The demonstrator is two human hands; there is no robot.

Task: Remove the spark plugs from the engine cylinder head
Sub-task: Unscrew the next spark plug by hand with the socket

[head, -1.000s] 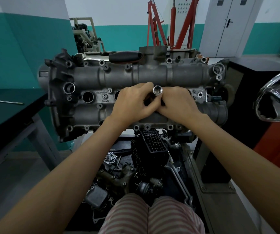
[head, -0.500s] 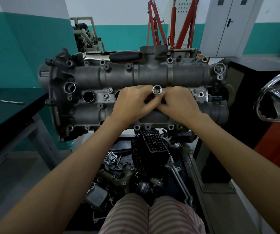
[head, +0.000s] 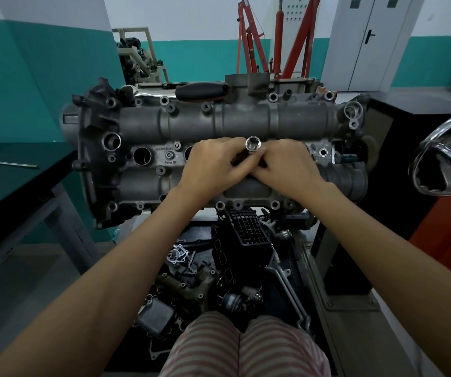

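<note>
Both hands stayed bunched at the head's mid-line, left hand point(head: 213, 165) and right hand point(head: 286, 167) with fingers curled round the socket point(head: 253, 144), which had scarcely shifted over the last second; I judged the plug was still being worked loose by hand-turning. The cylinder head point(head: 218, 126) lay across the stand, open plug wells point(head: 142, 155) at nine o'clock of the hands. The well beneath the socket, and any plug in it, sat hidden under the fingers.

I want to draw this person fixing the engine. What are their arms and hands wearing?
Nothing at all: both forearms are bare, with no sleeves in view, and the left hand and right hand have no gloves, rings or watch showing.
</note>
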